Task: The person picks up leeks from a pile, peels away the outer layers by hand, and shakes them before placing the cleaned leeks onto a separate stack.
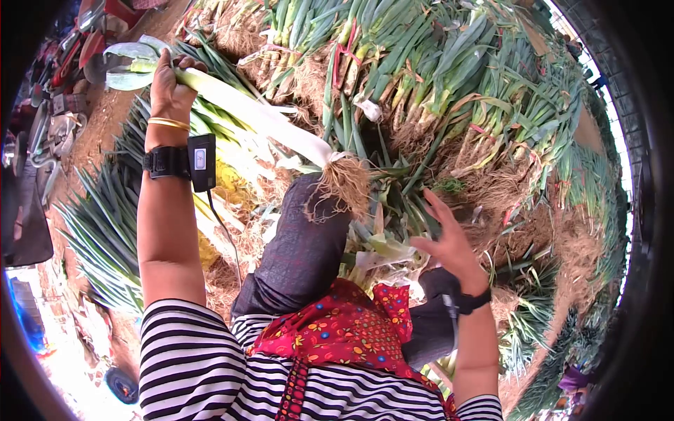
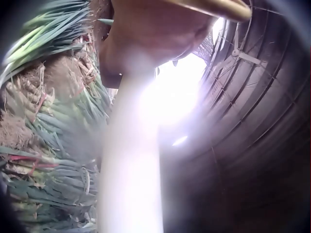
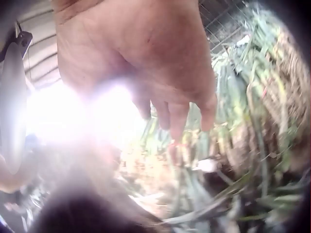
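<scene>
My left hand [image 1: 173, 88] grips a thick leek [image 1: 256, 116] around its upper part, where the trimmed green leaves fan out past the fingers. Its long white shaft slants down to the right, and its bushy roots [image 1: 345, 184] overlap my knee in the head view. In the left wrist view the pale leek shaft [image 2: 130, 165] runs down from the hand, washed out by glare. On the other side my right hand [image 1: 453, 242] holds nothing, its fingers spread above loose leaves and peelings [image 1: 382, 252]. The right wrist view shows the same hand [image 3: 141, 53] with fingers extended.
Bundles of leeks [image 1: 449, 77] tied with red bands are heaped along the far side and right. More leeks [image 1: 105, 224] lie on the left beside my forearm. A cut white piece [image 1: 368, 108] rests among the leaves. A cable [image 1: 223, 221] hangs from the left wrist device.
</scene>
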### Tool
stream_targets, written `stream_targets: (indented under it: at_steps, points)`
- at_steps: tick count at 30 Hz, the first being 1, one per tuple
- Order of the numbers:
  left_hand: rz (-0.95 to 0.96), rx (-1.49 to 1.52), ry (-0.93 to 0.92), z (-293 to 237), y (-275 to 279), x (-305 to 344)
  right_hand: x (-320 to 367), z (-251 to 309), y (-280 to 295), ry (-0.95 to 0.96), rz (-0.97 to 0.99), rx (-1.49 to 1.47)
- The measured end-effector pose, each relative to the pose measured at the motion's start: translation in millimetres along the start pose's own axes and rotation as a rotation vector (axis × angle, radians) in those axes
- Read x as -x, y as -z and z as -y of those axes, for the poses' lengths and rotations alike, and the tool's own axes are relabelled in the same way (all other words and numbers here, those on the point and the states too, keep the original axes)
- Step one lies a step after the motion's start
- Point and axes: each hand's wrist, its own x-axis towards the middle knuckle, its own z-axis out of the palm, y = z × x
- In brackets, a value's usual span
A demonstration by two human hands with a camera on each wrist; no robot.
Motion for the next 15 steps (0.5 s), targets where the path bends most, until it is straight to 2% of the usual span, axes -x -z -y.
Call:
stream_targets:
  at_steps: [1,2,3,5,6,8,9,10,12,14,15]
  points:
    - [-0.013,-0.006,-0.060,6,-8,4,-14,21,-11,0.139,-0.032,0.037]
    - [0.007,0.047,-0.018,8,-9,1,-24,37,-23,0.279,-0.065,0.074]
    - [0.000,0.062,-0.001,12,-19,6,-30,48,-36,0.284,-0.076,0.078]
    - [0.034,0.048,0.022,16,-33,14,-39,62,-53,0.128,0.109,-0.315]
    - [0.041,0.050,0.018,14,-34,11,-38,59,-54,0.136,0.106,-0.313]
    - [0.066,0.066,0.022,5,-27,-4,-29,51,-57,-0.119,0.248,-0.547]
    - [0.054,0.055,0.007,-1,-21,-8,-17,53,-49,-0.116,0.241,-0.396]
    - [-0.045,-0.044,-0.055,-5,-16,-14,-1,62,-40,-0.114,0.234,-0.247]
    - [-0.097,-0.233,0.007,-4,4,-14,29,80,-46,0.035,0.172,-0.275]
    - [-0.124,-0.210,0.037,1,21,-17,41,108,-36,0.024,0.375,-0.219]
    - [-0.189,-0.212,-0.014,-5,38,-27,51,104,-30,0.185,0.433,-0.188]
